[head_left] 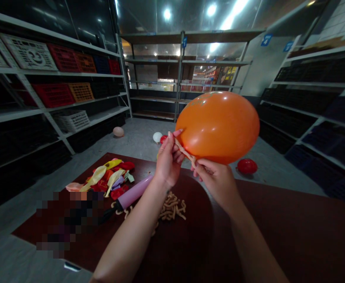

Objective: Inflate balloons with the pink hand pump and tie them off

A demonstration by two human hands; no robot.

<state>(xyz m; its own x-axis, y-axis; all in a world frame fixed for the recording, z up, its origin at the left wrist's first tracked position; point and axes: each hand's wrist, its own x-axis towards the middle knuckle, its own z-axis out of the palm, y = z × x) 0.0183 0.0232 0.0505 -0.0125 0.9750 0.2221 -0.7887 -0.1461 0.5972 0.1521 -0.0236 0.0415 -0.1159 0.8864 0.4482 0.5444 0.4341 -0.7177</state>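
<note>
A large inflated orange balloon (219, 125) is above the far edge of the dark brown table (278, 220). My left hand (169, 161) is closed at the balloon's narrow end, its index finger lying against the orange skin. A tan rubber band (184, 151) runs stretched from my left fingers to my right hand (215, 177), which pinches its other end just under the balloon. The balloon's neck is hidden behind my left fingers. A heap of similar tan bands (172, 206) lies on the table below my hands. The pink hand pump (135, 192) rests left of it.
Several limp coloured balloons (113, 175) are piled on the table's left part, near a pixelated patch (75, 220). Inflated red (247, 166), white (157, 137) and pale pink balloons (118, 131) lie on the floor. Shelves with crates (57, 94) line the sides.
</note>
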